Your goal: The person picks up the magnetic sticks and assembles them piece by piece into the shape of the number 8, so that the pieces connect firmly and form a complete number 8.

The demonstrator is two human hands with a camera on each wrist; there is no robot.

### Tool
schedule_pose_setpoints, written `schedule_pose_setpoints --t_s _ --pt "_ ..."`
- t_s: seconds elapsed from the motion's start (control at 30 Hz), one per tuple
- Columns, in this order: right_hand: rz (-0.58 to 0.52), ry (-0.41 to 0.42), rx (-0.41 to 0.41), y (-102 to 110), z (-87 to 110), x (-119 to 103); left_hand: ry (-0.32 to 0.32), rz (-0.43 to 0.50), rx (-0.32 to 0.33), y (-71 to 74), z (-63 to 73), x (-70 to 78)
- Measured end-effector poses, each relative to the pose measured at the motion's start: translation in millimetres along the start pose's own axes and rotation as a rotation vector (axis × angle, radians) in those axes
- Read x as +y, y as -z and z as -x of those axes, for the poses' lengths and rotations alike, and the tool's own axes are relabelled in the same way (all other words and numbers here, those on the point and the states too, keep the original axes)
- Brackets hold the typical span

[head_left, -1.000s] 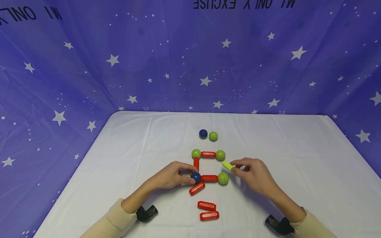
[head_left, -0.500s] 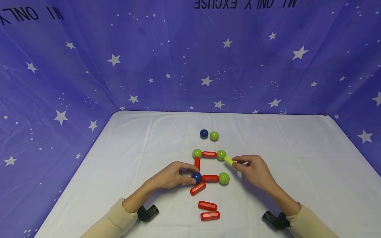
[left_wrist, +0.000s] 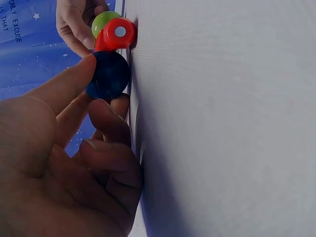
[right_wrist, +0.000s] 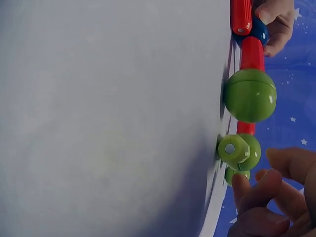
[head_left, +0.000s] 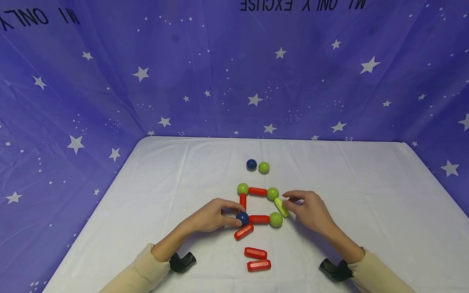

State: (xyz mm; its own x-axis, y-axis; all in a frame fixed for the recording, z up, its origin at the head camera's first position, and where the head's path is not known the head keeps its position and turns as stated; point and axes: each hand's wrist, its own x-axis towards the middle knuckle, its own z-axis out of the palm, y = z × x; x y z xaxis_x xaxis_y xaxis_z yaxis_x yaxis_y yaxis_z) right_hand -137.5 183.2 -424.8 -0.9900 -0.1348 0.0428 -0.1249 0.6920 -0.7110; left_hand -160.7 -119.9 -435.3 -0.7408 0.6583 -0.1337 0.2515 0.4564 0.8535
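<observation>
My left hand (head_left: 211, 215) pinches a dark blue ball (head_left: 242, 219) between thumb and fingers; the left wrist view shows this ball (left_wrist: 109, 75) close up. Red rods (head_left: 259, 219) link it to a green ball (head_left: 276, 219) on the right and another green ball (head_left: 243, 189) behind. A further red rod (head_left: 258, 191) runs to the back right green ball (head_left: 272, 193). From there a yellow-green rod (head_left: 281, 207) slants forward, its near end beside the front green ball. My right hand (head_left: 309, 209) is just right of this rod, thumb and fingers apart; the right wrist view shows them off it.
A red rod (head_left: 244, 232) lies right by the held ball. Two more red rods (head_left: 255, 253) lie nearer the front edge. Behind the frame sit a blue ball (head_left: 251, 165) and a green ball (head_left: 264, 167). A starry purple cloth (head_left: 220, 73) encloses the white table (head_left: 348, 175).
My right hand brought the yellow-green rod to the back right green ball, then let go; the rod's free end swung forward and left. The left hand stayed on the blue ball.
</observation>
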Motion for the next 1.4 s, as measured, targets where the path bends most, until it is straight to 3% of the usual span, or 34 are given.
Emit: schedule_pose_setpoints --t_s 0.47,0.87,1.17,1.4 --pt "0.016 0.072 -0.051 -2.5 -3.5 1.9 0.0 0.007 -0.002 0.3 0.5 1.6" --pt "0.059 0.047 -0.055 -6.5 -6.2 0.4 0.002 -0.001 0.004 -0.2 0.8 -0.3" --pt "-0.002 0.051 -0.013 -5.0 -6.3 -0.2 0.007 -0.003 0.01 -1.6 2.0 -0.4" --pt "-0.077 0.034 -0.034 -6.5 -7.8 0.1 -0.007 -0.035 0.011 -1.4 2.5 0.0"
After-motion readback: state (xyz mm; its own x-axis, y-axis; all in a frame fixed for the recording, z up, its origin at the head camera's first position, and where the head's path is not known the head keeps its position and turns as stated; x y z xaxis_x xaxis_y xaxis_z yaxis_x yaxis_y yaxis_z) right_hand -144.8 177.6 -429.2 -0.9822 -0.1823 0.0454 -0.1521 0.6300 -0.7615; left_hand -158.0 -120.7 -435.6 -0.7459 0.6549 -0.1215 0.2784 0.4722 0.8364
